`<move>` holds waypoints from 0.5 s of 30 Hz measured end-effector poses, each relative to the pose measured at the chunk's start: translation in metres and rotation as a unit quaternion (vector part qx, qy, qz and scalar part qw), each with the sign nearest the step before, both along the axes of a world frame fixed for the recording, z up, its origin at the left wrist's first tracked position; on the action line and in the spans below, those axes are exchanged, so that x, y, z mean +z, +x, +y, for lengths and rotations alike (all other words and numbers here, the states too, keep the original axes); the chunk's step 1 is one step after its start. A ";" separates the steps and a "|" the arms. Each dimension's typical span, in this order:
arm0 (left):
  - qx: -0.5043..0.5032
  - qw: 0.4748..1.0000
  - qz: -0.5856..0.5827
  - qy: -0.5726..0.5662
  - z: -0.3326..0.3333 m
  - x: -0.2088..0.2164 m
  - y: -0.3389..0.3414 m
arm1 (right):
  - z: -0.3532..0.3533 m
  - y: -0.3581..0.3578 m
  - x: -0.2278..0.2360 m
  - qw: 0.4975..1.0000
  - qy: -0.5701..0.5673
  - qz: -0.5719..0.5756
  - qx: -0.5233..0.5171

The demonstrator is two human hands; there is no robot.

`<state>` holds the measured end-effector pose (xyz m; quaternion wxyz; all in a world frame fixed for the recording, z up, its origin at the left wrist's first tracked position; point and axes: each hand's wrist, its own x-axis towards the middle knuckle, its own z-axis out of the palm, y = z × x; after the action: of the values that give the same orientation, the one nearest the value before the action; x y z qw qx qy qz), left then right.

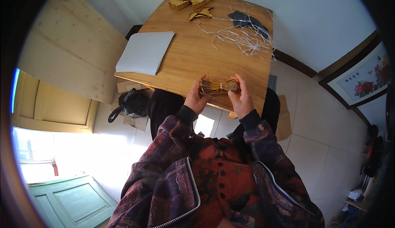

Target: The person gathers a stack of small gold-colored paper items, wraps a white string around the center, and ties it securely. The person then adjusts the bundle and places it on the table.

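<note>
While both hands close on it from either side, a bundle of gold paper strips point(219, 86) sits at the near edge of the table point(193, 59), pinched in at its middle so that the two ends fan out. The left hand point(196, 97) grips the left end, fingers curled over the top and thumb underneath. The right hand point(242, 98) holds the right end the same way, fingers on top. Both hands are shut narrowly around the bundle, which spans the gap between them and rests just above the wood.

Beyond the hands, further across the table and a little to the right, lies a loose tangle of pale string point(247, 36), partly over a dark grey cloth point(247, 21). Straight ahead of the hands at the far edge stand folded gold paper shapes point(191, 0), and just nearer than those lies a gold paper star point(201, 13). Well to the left of the left hand, a stack of white sheets point(145, 52) rests on the table, one corner reaching the near edge.

Below the table, to the left of the left hand, a black plastic bag point(131, 103) sits on flattened cardboard point(138, 123) on the pale tiled floor point(321, 117). A light wooden board point(70, 47) leans further left. Off to the right of the right hand, a framed picture of red flowers point(364, 80) leans against the wall. The person's patterned dark jacket sleeves point(263, 139) run up to both wrists.
</note>
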<state>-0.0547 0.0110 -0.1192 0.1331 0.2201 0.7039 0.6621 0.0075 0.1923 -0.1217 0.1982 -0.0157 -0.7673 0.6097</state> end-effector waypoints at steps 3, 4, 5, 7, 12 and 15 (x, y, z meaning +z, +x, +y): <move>0.053 0.996 0.071 0.030 0.014 0.008 0.000 | 0.000 -0.004 0.002 0.998 -0.041 -0.010 0.040; 0.074 0.994 0.081 0.030 0.018 0.010 -0.001 | -0.002 -0.006 0.003 0.997 -0.060 -0.008 0.057; 0.058 0.996 0.044 0.048 0.020 0.012 -0.001 | -0.005 -0.008 0.003 0.995 -0.084 -0.023 0.056; 0.025 0.994 -0.080 0.065 0.020 0.014 -0.002 | -0.011 -0.011 0.002 0.989 -0.129 -0.027 0.059; 0.002 0.996 -0.023 0.088 0.022 0.004 -0.008 | -0.018 -0.013 -0.003 0.990 -0.136 -0.020 0.037; -0.001 0.997 0.055 0.062 0.020 -0.002 -0.008 | -0.019 -0.012 -0.002 0.992 -0.121 -0.018 0.024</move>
<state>-0.0627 0.0312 -0.1216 0.0805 0.2648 0.6674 0.6914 -0.0049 0.1733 -0.1238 0.1660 -0.0320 -0.6917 0.7021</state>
